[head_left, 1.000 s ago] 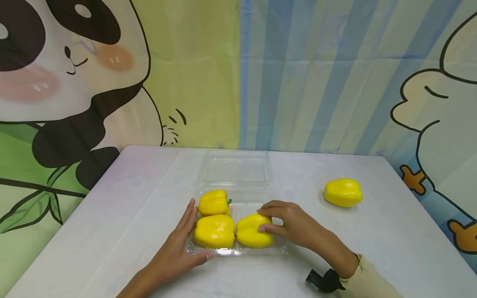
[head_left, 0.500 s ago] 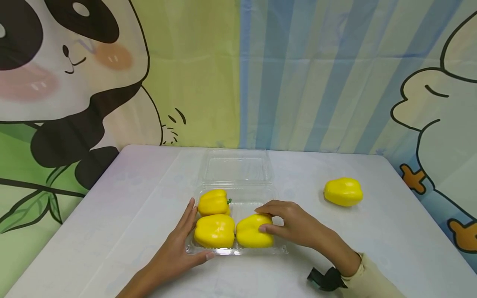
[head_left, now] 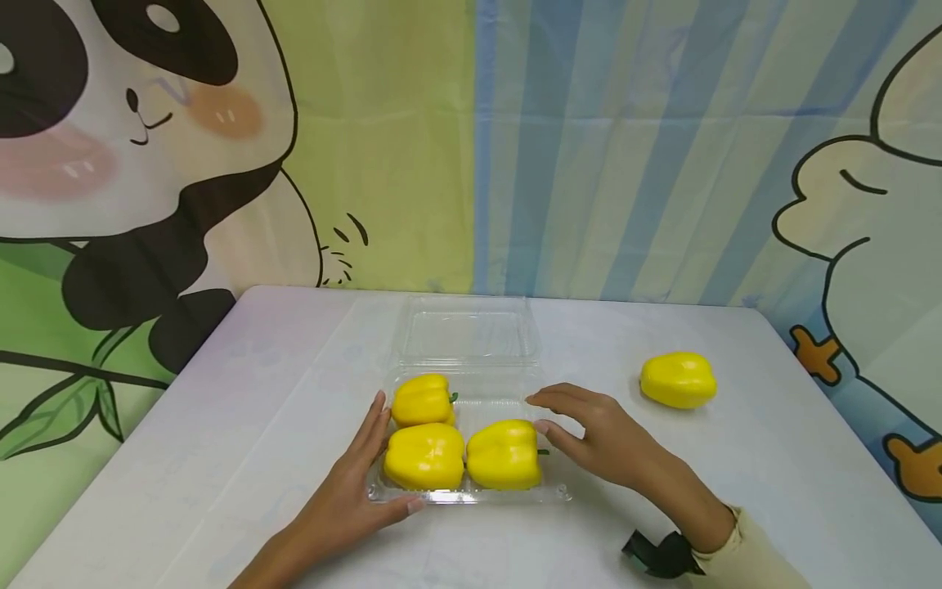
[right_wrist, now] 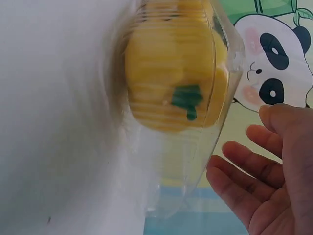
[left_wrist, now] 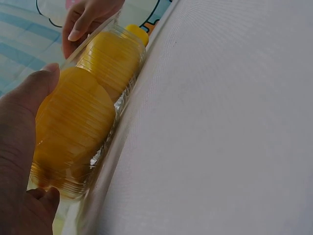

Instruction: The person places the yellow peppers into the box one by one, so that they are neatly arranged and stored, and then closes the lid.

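A clear plastic container (head_left: 508, 386) holds three yellow bell peppers. One bell pepper (head_left: 419, 401) lies back left, another (head_left: 423, 458) front left, and the third (head_left: 504, 456) front right, its green stem (right_wrist: 188, 98) pointing right. My left hand (head_left: 352, 489) grips the container's front left corner, thumb on the front rim and fingers along the left wall. Just above the container's right side, my right hand (head_left: 607, 429) has its fingers spread and nothing between them, beside the front right pepper. In the right wrist view, those fingers (right_wrist: 254, 169) are apart from that pepper.
The container's hinged lid (head_left: 471, 337) lies flipped back on the white table (head_left: 294, 425). A further yellow bell pepper (head_left: 678, 380) rests on the table at the right. Behind the table hangs a printed curtain (head_left: 397, 147). A black strap-like piece (head_left: 662, 555) is by the right sleeve.
My right hand has let go of the front right pepper and moved a little to the right, uncovering its stem. My left hand stays at the container.
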The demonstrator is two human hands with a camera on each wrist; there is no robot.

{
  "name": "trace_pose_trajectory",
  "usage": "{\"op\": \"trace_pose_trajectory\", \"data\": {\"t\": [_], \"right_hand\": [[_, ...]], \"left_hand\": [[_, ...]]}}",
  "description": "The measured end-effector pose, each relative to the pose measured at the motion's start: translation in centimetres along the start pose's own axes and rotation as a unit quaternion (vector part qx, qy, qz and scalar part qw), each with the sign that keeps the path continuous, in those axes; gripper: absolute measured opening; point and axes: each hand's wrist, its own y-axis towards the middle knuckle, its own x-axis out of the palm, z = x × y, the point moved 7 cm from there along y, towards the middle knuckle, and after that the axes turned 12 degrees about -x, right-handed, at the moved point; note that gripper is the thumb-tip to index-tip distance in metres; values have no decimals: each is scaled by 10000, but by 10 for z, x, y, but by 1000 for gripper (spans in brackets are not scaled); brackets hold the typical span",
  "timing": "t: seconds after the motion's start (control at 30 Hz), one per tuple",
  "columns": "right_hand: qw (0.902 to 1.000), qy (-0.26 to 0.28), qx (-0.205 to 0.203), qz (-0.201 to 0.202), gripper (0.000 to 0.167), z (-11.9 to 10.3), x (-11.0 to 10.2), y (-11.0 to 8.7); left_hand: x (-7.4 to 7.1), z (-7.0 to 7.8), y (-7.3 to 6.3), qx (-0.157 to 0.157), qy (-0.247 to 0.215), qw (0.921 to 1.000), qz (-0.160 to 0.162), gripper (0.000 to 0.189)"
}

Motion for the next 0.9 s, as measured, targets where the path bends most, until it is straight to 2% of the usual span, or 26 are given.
{"op": "trace_pose_trajectory", "data": {"t": [0.13, 0.33, 0.57, 0.9], "right_hand": [[9995, 132, -97, 266, 31, 5, -8, -9], [9988, 347, 166, 314, 29, 13, -13, -18], [9977, 285, 87, 607, 36, 17, -22, -28], [9956, 255, 442, 785, 41, 34, -34, -43]], "left_hand": [[0, 0, 0, -13, -33, 10000, -7, 115], [0, 0, 0, -72, -33, 10000, -26, 116], [0, 1, 0, -75, -36, 10000, -23, 116], [0, 1, 0, -36, -12, 10000, -7, 115]]}}
